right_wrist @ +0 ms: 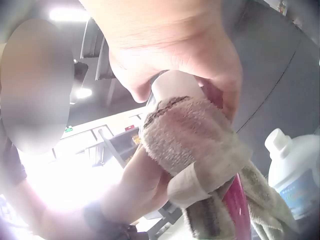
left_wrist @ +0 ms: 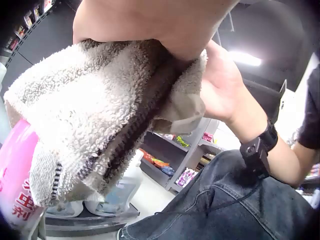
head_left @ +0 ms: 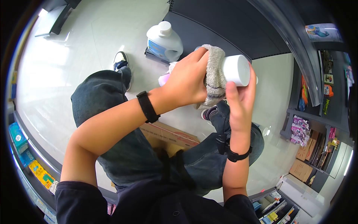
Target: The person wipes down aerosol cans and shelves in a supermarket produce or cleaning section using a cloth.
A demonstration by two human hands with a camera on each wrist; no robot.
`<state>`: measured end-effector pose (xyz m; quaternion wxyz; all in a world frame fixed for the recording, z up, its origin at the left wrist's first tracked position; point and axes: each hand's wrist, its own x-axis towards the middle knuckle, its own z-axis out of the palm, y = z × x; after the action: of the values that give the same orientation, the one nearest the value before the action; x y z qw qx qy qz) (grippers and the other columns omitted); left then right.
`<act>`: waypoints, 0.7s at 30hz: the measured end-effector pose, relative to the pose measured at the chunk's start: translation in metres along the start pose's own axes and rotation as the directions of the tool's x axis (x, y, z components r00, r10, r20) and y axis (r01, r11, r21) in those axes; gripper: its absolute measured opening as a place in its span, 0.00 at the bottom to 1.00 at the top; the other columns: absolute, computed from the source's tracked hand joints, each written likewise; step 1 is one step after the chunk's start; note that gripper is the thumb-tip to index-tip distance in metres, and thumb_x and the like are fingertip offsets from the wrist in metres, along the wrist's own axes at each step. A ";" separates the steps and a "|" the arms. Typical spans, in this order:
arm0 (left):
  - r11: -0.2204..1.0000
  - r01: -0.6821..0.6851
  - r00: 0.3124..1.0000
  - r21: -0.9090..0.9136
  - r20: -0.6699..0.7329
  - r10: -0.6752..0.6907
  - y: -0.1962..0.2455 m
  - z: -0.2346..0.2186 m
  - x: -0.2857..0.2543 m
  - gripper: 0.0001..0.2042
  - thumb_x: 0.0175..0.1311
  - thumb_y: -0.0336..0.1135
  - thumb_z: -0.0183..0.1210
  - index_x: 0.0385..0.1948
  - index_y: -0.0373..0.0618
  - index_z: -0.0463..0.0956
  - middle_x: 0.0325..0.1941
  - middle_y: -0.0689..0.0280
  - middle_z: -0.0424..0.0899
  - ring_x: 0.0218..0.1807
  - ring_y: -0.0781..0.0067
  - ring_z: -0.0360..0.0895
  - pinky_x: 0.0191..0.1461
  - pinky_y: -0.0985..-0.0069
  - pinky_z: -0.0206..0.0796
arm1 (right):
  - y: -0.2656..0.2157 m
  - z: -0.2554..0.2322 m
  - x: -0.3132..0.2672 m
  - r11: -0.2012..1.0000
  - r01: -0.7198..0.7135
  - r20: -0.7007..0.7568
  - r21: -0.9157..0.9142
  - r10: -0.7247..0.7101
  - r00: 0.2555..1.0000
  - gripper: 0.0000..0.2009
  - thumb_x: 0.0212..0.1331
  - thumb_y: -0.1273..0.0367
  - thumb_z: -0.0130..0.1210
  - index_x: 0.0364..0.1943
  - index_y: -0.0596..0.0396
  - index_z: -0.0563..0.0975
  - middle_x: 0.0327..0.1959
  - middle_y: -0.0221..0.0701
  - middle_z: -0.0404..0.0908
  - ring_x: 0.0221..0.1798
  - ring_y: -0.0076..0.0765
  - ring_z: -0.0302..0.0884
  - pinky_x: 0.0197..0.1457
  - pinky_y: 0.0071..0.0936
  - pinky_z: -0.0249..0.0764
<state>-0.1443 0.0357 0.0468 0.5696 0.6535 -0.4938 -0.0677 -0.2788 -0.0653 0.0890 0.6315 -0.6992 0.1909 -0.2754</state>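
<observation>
A pink-and-white insecticide can (left_wrist: 17, 170) with red lettering lies tilted in front of the person, partly wrapped in a grey terry towel (head_left: 215, 71). The left hand (head_left: 188, 76) grips the towel round the can's body, its fingers mostly hidden by the cloth. At the other end, the right hand (head_left: 241, 102) holds the can by its white cap (head_left: 236, 70), thumb on one side and fingers on the other. In the right wrist view the towel reaches up to the cap, and a strip of pink can shows beneath the folds.
A white detergent jug (head_left: 166, 41) stands on the dark shelf base (head_left: 190, 28) ahead. Between the person's legs is a cardboard box (head_left: 171, 134). Stocked shelves (head_left: 311, 115) line the right side, and packaged goods (head_left: 41, 173) sit on a low shelf at left.
</observation>
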 end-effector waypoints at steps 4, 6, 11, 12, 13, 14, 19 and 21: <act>0.998 -0.049 0.998 0.038 0.052 0.047 -0.006 0.004 -0.001 0.35 0.47 0.39 0.76 0.59 0.40 0.70 0.55 0.52 0.78 0.57 0.45 0.77 0.59 0.59 0.72 | -0.001 0.001 0.000 0.998 -0.050 -0.083 0.049 0.054 0.995 0.31 0.62 0.68 0.70 0.66 0.62 0.68 0.58 0.35 0.76 0.60 0.30 0.74 0.67 0.33 0.69; 0.995 -0.101 0.993 0.003 0.061 0.101 -0.004 0.003 0.000 0.36 0.47 0.40 0.76 0.60 0.40 0.70 0.56 0.52 0.78 0.58 0.44 0.77 0.59 0.59 0.71 | -0.004 -0.003 -0.001 0.998 -0.050 -0.077 0.035 0.052 0.996 0.29 0.62 0.68 0.70 0.64 0.62 0.70 0.57 0.34 0.77 0.59 0.30 0.76 0.66 0.32 0.70; 0.982 -0.187 0.980 -0.041 0.059 0.189 0.000 -0.001 0.003 0.33 0.50 0.42 0.75 0.56 0.38 0.70 0.48 0.50 0.77 0.49 0.42 0.78 0.48 0.57 0.74 | -0.010 -0.035 0.000 0.995 0.105 -0.188 0.001 -0.102 0.977 0.24 0.71 0.59 0.59 0.60 0.64 0.73 0.54 0.36 0.79 0.53 0.31 0.79 0.56 0.30 0.76; 0.991 -0.127 0.984 -0.035 0.125 0.131 -0.004 0.000 0.001 0.36 0.49 0.41 0.77 0.59 0.38 0.69 0.53 0.50 0.78 0.53 0.42 0.78 0.54 0.57 0.73 | -0.010 -0.043 0.001 0.995 0.098 -0.234 -0.008 -0.097 0.967 0.26 0.74 0.52 0.52 0.60 0.63 0.73 0.54 0.38 0.80 0.53 0.35 0.82 0.54 0.33 0.78; 0.997 -0.067 0.979 -0.026 0.193 0.071 -0.008 0.001 -0.001 0.38 0.48 0.41 0.78 0.62 0.37 0.69 0.58 0.50 0.78 0.58 0.42 0.77 0.60 0.58 0.72 | -0.010 -0.048 0.002 0.995 0.095 -0.232 -0.014 -0.096 0.968 0.26 0.74 0.52 0.52 0.60 0.63 0.73 0.54 0.38 0.80 0.53 0.35 0.82 0.54 0.33 0.78; 0.995 -0.086 0.979 -0.047 0.182 0.093 -0.007 0.000 0.000 0.39 0.48 0.41 0.78 0.62 0.37 0.69 0.57 0.50 0.79 0.58 0.42 0.78 0.59 0.58 0.72 | -0.010 -0.053 0.003 0.995 0.089 -0.268 0.052 -0.072 0.961 0.27 0.75 0.50 0.50 0.60 0.62 0.73 0.54 0.39 0.81 0.54 0.36 0.82 0.55 0.34 0.79; 0.997 -0.072 0.947 -0.007 0.315 0.070 -0.015 -0.018 0.008 0.39 0.48 0.41 0.78 0.63 0.37 0.69 0.57 0.50 0.80 0.58 0.44 0.79 0.59 0.59 0.73 | -0.017 -0.069 0.004 0.988 0.111 -0.299 0.109 -0.074 0.951 0.31 0.74 0.46 0.48 0.63 0.61 0.71 0.58 0.41 0.80 0.57 0.40 0.82 0.57 0.38 0.79; 0.999 -0.052 0.933 -0.010 0.355 0.052 -0.018 -0.021 0.007 0.39 0.49 0.40 0.77 0.63 0.37 0.69 0.57 0.50 0.80 0.58 0.44 0.79 0.59 0.60 0.73 | -0.021 -0.075 0.005 0.989 0.114 -0.314 0.096 -0.079 0.946 0.32 0.74 0.45 0.48 0.64 0.61 0.70 0.59 0.42 0.79 0.58 0.40 0.81 0.57 0.38 0.79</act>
<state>-0.1174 0.0424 0.0427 0.4726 0.6173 -0.6057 -0.1697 -0.3238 -0.1238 0.1145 0.6182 -0.6191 0.2371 -0.4224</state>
